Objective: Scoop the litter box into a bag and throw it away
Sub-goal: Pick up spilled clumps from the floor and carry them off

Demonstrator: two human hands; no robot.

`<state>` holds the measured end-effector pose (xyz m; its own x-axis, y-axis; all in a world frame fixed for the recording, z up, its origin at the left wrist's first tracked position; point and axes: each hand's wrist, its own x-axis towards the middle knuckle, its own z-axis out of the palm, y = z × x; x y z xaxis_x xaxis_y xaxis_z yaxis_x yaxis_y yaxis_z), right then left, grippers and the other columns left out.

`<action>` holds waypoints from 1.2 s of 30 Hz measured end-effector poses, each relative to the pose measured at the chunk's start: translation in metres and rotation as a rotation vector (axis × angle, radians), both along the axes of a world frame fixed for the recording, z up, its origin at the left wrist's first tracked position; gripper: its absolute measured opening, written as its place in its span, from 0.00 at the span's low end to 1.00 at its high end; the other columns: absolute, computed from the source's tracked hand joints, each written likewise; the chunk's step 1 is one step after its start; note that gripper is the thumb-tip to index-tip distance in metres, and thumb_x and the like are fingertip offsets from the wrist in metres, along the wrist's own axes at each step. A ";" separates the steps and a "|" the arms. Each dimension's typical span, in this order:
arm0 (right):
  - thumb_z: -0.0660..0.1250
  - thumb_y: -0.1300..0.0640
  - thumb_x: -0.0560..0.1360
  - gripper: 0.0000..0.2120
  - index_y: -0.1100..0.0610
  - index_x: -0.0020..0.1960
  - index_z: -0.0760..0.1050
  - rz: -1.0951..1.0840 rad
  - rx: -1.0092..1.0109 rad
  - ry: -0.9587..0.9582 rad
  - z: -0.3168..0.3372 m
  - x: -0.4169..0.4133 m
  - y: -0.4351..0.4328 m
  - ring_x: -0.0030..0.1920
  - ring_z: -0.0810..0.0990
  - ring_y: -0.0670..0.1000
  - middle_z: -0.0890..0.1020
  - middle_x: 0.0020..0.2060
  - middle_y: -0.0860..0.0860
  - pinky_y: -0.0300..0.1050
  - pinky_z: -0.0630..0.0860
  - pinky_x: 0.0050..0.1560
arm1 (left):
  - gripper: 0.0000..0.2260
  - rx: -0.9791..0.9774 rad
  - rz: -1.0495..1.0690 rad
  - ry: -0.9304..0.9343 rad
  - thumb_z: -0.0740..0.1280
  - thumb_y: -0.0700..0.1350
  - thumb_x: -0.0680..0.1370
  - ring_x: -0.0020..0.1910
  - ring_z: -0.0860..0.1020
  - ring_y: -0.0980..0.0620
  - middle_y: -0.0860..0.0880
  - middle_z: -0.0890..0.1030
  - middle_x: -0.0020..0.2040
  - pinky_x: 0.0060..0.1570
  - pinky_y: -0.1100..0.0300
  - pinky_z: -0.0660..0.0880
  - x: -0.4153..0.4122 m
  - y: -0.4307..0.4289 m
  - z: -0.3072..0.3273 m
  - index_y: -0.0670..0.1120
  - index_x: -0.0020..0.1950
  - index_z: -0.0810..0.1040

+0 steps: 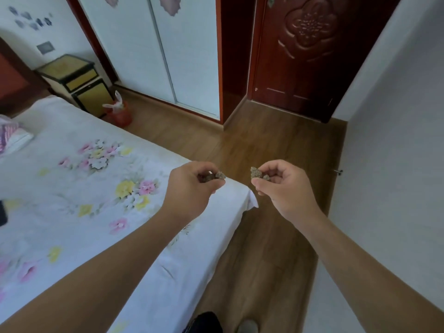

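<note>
My left hand [189, 188] is held out over the corner of the bed, fingers pinched on a grey-brown litter clump [219, 175]. My right hand [286, 188] hovers over the wooden floor, pinching another litter clump [255, 173]. The two hands are level and a short gap apart. A small red bin lined with a white plastic bag [117, 111] stands on the floor far ahead at the left, beside the nightstand. No litter box shows in this view.
A bed with a white floral sheet [84, 188] fills the left. A yellow nightstand [77, 80] stands behind it. White sliding wardrobe doors [168, 49] and a dark red door [300, 56] lie ahead. A white wall [396, 152] runs along the right of the wooden floor [276, 145].
</note>
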<state>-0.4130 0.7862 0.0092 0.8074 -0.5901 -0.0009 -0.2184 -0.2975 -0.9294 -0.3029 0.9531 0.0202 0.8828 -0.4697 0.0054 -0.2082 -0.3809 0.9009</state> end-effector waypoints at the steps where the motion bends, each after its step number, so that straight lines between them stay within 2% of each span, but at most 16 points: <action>1: 0.75 0.54 0.72 0.08 0.45 0.45 0.77 -0.003 0.006 -0.001 0.000 0.008 -0.012 0.41 0.83 0.42 0.84 0.39 0.42 0.32 0.79 0.38 | 0.15 -0.003 0.009 0.003 0.76 0.38 0.71 0.35 0.80 0.46 0.48 0.82 0.35 0.40 0.45 0.81 0.006 -0.011 0.001 0.58 0.34 0.82; 4: 0.75 0.55 0.72 0.08 0.46 0.46 0.78 0.004 0.026 0.002 -0.002 0.034 -0.047 0.41 0.84 0.45 0.84 0.39 0.43 0.35 0.81 0.40 | 0.17 -0.007 0.028 -0.001 0.76 0.39 0.72 0.34 0.80 0.47 0.51 0.81 0.34 0.40 0.45 0.81 0.032 -0.044 0.000 0.62 0.33 0.81; 9: 0.76 0.56 0.72 0.07 0.48 0.47 0.79 0.002 0.041 0.030 -0.010 0.087 -0.104 0.40 0.84 0.45 0.84 0.38 0.44 0.41 0.83 0.41 | 0.15 -0.005 0.023 -0.017 0.76 0.40 0.72 0.34 0.79 0.50 0.51 0.80 0.35 0.39 0.49 0.82 0.087 -0.104 -0.010 0.59 0.34 0.80; 14: 0.76 0.58 0.72 0.08 0.50 0.47 0.80 -0.032 0.049 0.056 -0.010 0.141 -0.168 0.40 0.85 0.47 0.85 0.39 0.46 0.47 0.84 0.44 | 0.14 0.008 -0.044 -0.062 0.76 0.42 0.72 0.35 0.79 0.53 0.53 0.80 0.36 0.37 0.60 0.78 0.148 -0.177 -0.016 0.60 0.35 0.78; 18: 0.76 0.58 0.72 0.08 0.50 0.47 0.80 -0.072 0.052 0.059 -0.002 0.176 -0.217 0.40 0.85 0.47 0.85 0.39 0.46 0.46 0.84 0.44 | 0.11 0.041 -0.106 -0.047 0.76 0.43 0.73 0.35 0.79 0.56 0.55 0.80 0.37 0.36 0.65 0.74 0.189 -0.231 -0.012 0.58 0.37 0.80; 21: 0.76 0.58 0.72 0.08 0.50 0.47 0.80 -0.064 0.068 0.049 0.003 0.206 -0.251 0.40 0.85 0.46 0.85 0.38 0.46 0.44 0.84 0.43 | 0.06 0.033 -0.108 -0.013 0.76 0.45 0.73 0.33 0.79 0.58 0.55 0.81 0.35 0.35 0.65 0.74 0.219 -0.263 -0.011 0.54 0.40 0.82; 26: 0.75 0.58 0.72 0.09 0.47 0.46 0.78 0.001 0.051 0.039 -0.002 0.266 -0.315 0.40 0.84 0.44 0.85 0.39 0.45 0.39 0.82 0.40 | 0.06 0.035 -0.032 0.004 0.76 0.45 0.72 0.33 0.80 0.58 0.55 0.82 0.34 0.35 0.63 0.78 0.269 -0.319 -0.017 0.54 0.40 0.83; 30: 0.75 0.61 0.71 0.08 0.51 0.47 0.79 0.095 0.092 0.024 -0.006 0.314 -0.374 0.39 0.84 0.45 0.85 0.38 0.47 0.39 0.81 0.40 | 0.08 0.011 0.092 0.013 0.77 0.43 0.71 0.32 0.80 0.55 0.53 0.82 0.35 0.36 0.57 0.82 0.306 -0.371 -0.021 0.55 0.39 0.83; 34: 0.75 0.61 0.72 0.08 0.52 0.48 0.79 0.206 0.101 0.048 -0.005 0.360 -0.435 0.39 0.84 0.44 0.85 0.39 0.47 0.37 0.80 0.39 | 0.05 0.008 0.164 0.023 0.78 0.43 0.71 0.31 0.80 0.47 0.48 0.82 0.35 0.35 0.48 0.81 0.338 -0.421 -0.026 0.49 0.41 0.83; 36: 0.75 0.61 0.72 0.08 0.52 0.48 0.79 0.266 0.087 0.076 -0.003 0.383 -0.458 0.39 0.84 0.44 0.85 0.39 0.46 0.37 0.81 0.39 | 0.05 0.002 0.204 0.023 0.78 0.43 0.71 0.32 0.80 0.46 0.48 0.82 0.35 0.35 0.48 0.81 0.351 -0.439 -0.027 0.48 0.42 0.83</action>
